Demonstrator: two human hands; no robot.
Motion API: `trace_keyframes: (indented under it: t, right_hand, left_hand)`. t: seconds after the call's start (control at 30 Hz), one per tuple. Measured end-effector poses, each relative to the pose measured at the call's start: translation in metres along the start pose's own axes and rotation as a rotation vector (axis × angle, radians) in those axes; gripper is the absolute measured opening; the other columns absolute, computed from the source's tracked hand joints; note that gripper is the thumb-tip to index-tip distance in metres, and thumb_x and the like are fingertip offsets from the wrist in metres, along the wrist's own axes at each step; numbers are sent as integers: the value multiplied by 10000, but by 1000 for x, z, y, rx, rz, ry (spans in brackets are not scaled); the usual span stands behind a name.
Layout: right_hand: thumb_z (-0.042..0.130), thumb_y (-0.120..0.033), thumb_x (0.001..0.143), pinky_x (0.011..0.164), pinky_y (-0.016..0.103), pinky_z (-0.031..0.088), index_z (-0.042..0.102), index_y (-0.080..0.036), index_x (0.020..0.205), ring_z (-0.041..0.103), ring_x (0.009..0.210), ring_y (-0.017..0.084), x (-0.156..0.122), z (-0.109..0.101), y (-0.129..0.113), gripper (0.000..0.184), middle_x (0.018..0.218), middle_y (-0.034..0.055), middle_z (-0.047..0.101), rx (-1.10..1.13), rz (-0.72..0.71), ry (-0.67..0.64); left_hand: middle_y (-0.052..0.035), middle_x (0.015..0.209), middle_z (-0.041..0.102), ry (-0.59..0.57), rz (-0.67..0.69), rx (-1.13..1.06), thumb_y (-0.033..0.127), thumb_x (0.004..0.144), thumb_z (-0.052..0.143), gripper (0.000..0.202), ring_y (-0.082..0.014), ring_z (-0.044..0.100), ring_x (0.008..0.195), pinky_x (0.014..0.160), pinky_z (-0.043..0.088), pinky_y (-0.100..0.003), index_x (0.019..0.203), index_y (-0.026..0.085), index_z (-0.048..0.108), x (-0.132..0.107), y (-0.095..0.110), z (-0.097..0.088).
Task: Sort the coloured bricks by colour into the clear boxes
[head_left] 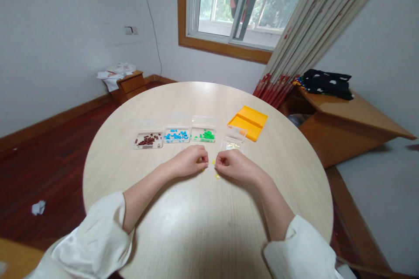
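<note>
My left hand [191, 160] rests at the middle of the table with thumb and fingers pinched together. Specks of yellow show at its fingertips, but whether they are held or lie beneath is unclear. Opposite it, a small gap away, my right hand [234, 164] is closed in a similar pinch, and what it holds is too small to make out. Small yellow pieces [217, 176] lie on the table by the right fingers. Just behind the right hand stands a clear box [233, 144] with pale yellowish pieces in it, its lid raised.
Behind my left hand stand open clear boxes of brown pieces [149, 140], blue pieces [176, 135] and green pieces [207, 135]. A yellow open case [248, 122] lies at the back right of the round table [183, 235]. Beyond the table's right edge is a tilted wooden cabinet [347, 117].
</note>
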State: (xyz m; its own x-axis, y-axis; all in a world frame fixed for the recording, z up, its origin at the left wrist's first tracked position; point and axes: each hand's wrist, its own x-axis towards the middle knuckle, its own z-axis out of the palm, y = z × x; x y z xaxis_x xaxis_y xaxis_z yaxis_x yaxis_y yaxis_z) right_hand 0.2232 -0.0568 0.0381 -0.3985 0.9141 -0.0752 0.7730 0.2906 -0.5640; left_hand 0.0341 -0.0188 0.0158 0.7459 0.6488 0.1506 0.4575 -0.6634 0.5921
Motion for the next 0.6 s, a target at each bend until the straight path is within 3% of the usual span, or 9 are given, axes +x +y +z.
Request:
trace_keyframes:
  t: [0.43,0.6]
  right_hand:
    - [514,-214,773,641,262,425,610,-166,700,573,652,145,5,-16,26,130,695,38,649,5,42,490]
    - [503,-205,790,723,300,448,631,-161,781,608,729,176,7,-15,44,136,779,71,674,-112,123,555]
  left_hand:
    - [-27,775,572,-16,20,-17,132,768,559,61,-144,521,758,705,402,-257,734,146,608,0,0,0]
    - [-28,763,570,-13,28,-21,132,769,557,67,-143,519,751,696,399,-255,722,144,603,0,1,0]
